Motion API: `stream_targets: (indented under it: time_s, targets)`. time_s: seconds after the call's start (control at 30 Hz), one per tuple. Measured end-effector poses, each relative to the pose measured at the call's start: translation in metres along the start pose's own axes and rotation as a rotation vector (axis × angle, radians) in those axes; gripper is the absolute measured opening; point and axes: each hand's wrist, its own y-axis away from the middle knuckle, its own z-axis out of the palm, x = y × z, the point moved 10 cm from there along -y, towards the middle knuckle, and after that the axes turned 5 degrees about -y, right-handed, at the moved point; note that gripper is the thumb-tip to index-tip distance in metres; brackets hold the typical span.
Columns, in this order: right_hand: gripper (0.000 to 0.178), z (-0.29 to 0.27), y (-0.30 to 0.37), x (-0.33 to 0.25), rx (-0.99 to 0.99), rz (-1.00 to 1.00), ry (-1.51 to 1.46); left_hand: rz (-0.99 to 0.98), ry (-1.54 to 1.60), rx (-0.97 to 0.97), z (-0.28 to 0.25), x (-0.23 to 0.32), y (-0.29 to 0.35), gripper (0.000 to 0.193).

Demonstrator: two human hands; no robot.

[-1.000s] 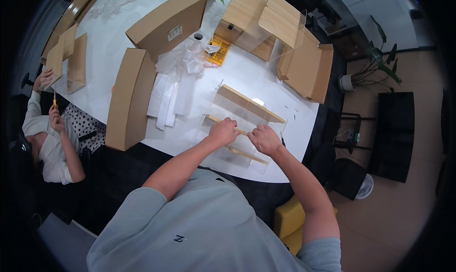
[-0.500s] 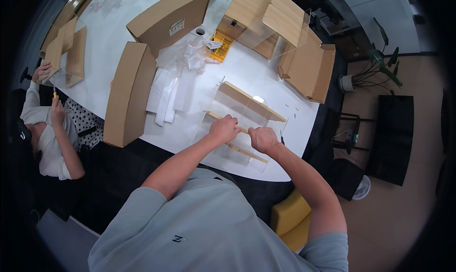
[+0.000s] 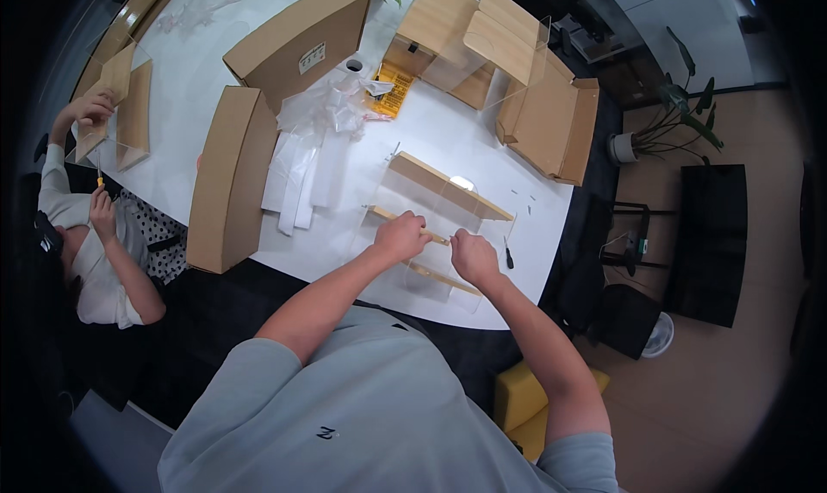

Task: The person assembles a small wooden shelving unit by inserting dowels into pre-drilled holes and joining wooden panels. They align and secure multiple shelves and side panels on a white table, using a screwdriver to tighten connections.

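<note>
On the white counter (image 3: 547,226), the wood-and-clear unit (image 3: 435,19) at the far side stood upright and looked largely put together, by my judgement. The lower assembly before me seemed partway along: its clear panel (image 3: 431,207) lay with an upper board (image 3: 452,187), a middle board (image 3: 379,210) and a lower board (image 3: 446,279) ranged along it, roughly parallel and well apart. The middle board, the piece I was busy with, lay directly before me, between the other 2. I judged its right end not yet done; whether the upper and lower boards were fully fastened I could not tell. My left hand (image 3: 402,237) grasped the middle board, and my right hand (image 3: 474,257) was clenched just beside its right end, fingertips bunched; whether they pinched some small part I could not tell.

Counting downward in size, I had 1 counter; around my work, 3 cardboard boxes, 2 upright (image 3: 284,37) (image 3: 224,179) and 1 lying open (image 3: 551,131); 1 standing unit; 3 boards in my assembly; 1 heap of plastic wrap (image 3: 323,110); 1 yellow packet (image 3: 394,93); 1 black screwdriver (image 3: 509,259), lying right of my right hand; and about 3 small dark bits (image 3: 529,198) beyond it, too tiny to identify.
</note>
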Motion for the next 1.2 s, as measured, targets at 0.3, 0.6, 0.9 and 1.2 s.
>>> stream_targets:
  time_s: [0.3, 0.6, 0.9, 1.2]
  targets:
    - [0.013, -0.001, 0.011, -0.014, -0.022, -0.393, 0.270, 0.021, 0.003, 0.013, 0.000, 0.002, 0.001, 0.039]
    - [0.014, 0.007, 0.007, -0.028, -0.018, -0.618, 0.508, 0.015, 0.008, 0.017, -0.001, 0.002, 0.002, 0.038]
    - [0.022, 0.018, 0.008, -0.050, -0.080, -0.835, 0.767, 0.009, 0.025, 0.023, -0.001, 0.001, 0.003, 0.037]
    - [0.023, 0.043, -0.022, 0.029, -0.076, 0.275, -0.196, -0.007, 0.032, 0.013, -0.001, 0.001, 0.002, 0.037]
